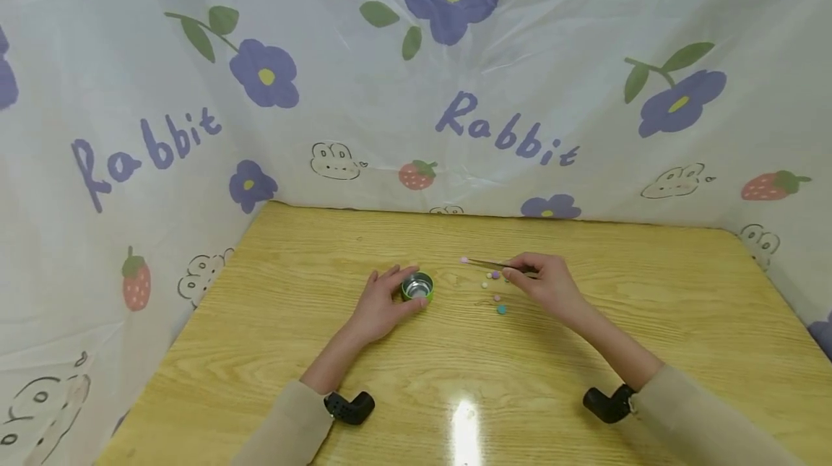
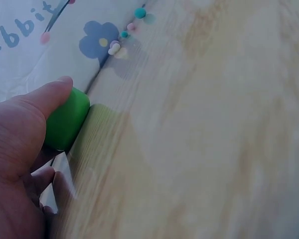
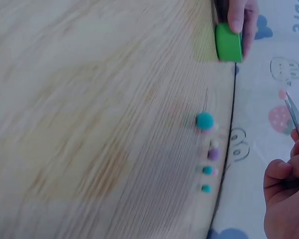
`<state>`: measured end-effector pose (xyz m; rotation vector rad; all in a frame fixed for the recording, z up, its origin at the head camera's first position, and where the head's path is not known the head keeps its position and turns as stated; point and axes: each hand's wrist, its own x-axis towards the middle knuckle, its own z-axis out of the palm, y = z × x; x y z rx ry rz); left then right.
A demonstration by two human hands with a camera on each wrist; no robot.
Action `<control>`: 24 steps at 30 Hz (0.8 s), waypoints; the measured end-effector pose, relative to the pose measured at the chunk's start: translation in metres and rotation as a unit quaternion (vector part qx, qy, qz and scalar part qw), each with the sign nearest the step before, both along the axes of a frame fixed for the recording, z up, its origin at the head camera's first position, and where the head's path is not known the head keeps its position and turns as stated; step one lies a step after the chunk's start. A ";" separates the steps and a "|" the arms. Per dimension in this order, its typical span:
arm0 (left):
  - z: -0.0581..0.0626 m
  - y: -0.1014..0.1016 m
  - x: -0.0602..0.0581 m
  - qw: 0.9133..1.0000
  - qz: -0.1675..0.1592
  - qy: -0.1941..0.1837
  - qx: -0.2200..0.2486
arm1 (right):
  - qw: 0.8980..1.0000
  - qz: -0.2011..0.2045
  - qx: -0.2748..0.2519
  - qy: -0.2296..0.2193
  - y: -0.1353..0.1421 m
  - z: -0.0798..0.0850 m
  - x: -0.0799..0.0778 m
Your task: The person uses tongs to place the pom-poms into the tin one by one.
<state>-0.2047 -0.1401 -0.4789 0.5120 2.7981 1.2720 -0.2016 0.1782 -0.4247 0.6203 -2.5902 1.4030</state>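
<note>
My left hand (image 1: 380, 307) rests on the table and grips a small round green container (image 1: 418, 298) with a shiny metal inside, thumb on the near side and fingers beyond. The left wrist view shows the thumb against the container's green wall (image 2: 70, 119). In my right hand (image 1: 552, 285) is a pair of thin tweezers (image 1: 486, 264), pinched and pointing left. A small pink ball (image 1: 464, 260) sits at the tweezers' tips, raised above the table in the right wrist view, to the right of the container.
Several small balls lie loose on the wooden table (image 1: 416, 379) under and before the right hand, among them a teal ball (image 1: 502, 310), a purple ball (image 1: 495, 274) and a cream ball (image 1: 484, 285). A printed curtain (image 1: 364, 105) borders the table's back and sides.
</note>
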 end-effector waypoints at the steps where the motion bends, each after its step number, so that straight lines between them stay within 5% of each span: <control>1: 0.000 0.000 0.000 1.000 -0.001 -0.002 0.000 | 1.000 0.006 -0.003 0.002 -0.004 0.000 -0.001; 10: -0.001 0.000 -0.001 1.000 0.002 -0.001 -0.002 | 0.999 0.042 -0.023 -0.012 -0.036 -0.007 -0.006; 24: 0.000 -0.001 -0.001 1.000 0.005 -0.002 -0.001 | 0.999 0.044 -0.001 0.009 -0.062 -0.022 -0.006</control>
